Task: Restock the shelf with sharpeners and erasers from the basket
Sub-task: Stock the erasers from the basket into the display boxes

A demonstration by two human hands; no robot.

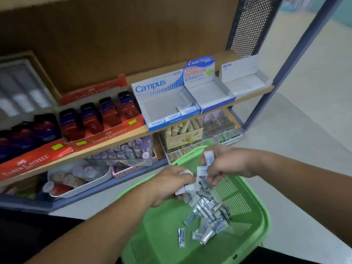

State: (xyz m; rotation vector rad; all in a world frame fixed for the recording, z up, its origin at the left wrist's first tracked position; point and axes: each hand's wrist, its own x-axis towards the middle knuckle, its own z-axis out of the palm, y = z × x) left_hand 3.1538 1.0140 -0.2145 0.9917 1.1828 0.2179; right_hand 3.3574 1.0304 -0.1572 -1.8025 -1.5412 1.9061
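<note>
A green basket (253,221) sits low in front of me with several small white-and-blue Campus erasers (206,212) heaped in it. My left hand (169,184) is closed on a few erasers above the heap. My right hand (226,164) grips more erasers, one standing up between its fingers. On the wooden shelf (122,141) stands a Campus display box (167,103) holding only a couple of erasers at its front right. Red Faber-Castell trays (106,133) to its left hold rows of red and blue sharpeners (110,113).
A blue Pilot display box (207,90) and a white box (245,79) stand right of the Campus box. Below the shelf are tape rolls in a white tray (76,180), a clear bin (129,151) and chalk boxes (182,134). A blue metal post (282,69) borders the shelf's right end.
</note>
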